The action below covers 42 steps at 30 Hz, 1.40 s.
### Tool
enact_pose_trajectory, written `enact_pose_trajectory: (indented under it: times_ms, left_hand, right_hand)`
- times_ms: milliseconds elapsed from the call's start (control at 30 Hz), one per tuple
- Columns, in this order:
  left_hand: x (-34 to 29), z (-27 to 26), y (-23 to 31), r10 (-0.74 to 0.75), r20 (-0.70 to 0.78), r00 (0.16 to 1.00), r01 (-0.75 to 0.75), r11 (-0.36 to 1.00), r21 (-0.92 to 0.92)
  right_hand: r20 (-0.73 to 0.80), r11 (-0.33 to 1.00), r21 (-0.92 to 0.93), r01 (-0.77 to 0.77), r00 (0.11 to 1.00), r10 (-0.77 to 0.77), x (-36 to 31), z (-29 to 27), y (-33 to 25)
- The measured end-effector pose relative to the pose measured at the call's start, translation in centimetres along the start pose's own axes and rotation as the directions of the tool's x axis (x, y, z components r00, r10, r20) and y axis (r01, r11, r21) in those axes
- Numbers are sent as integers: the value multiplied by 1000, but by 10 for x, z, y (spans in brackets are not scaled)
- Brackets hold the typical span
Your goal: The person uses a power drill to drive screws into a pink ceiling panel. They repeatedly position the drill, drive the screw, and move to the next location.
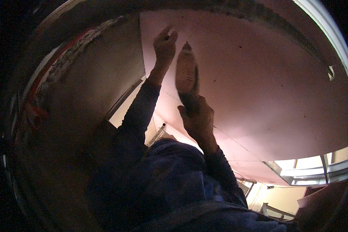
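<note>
My right hand (pixel 199 121) is wrapped round the rear grip of a screw gun (pixel 186 73), a long power tool with a pale, worn body and a dark narrow nose. Its tip points up along a large pinkish board (pixel 239 85); whether it touches the surface I cannot tell. To the left of the nose, my left hand (pixel 165 48) is raised close to the board, fingers curled and thumb near the fingertips. Anything small between those fingers is too dark to make out. Both arms are in dark sleeves.
Small dark spots and thin seam lines mark the board. A dark grey panel (pixel 112 65) adjoins it on the left. Metal framing (pixel 313 174) shows through a bright opening at the lower right. A metal profile (pixel 157 133) stands out beside my body.
</note>
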<state>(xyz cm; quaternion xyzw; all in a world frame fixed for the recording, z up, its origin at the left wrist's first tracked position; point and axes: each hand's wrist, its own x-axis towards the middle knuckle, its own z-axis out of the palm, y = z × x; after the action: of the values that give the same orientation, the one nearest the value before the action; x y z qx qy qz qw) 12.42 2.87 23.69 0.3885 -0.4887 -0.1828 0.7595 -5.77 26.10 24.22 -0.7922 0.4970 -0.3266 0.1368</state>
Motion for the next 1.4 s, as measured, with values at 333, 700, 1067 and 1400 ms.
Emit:
enact_pose_trajectory:
  times_ms: [333,700,1067,1400]
  left_hand:
    - [17,39,1,473,94,876,-445,718,535]
    - [-58,-20,-64,-628,202,752,653,750,-101]
    - [-177,-140,-150,-851,307,427,898,360,-253]
    - [-109,-130,-92,-745,347,570,770,337,-542]
  right_hand:
    - [-151,951,288,-113,975,161,-26,-4,49]
    - [-81,902,372,-220,960,267,-41,-3,59]
    - [148,850,367,-378,926,348,-49,18,84]
    - [230,662,650,-374,927,297,-44,23,79]
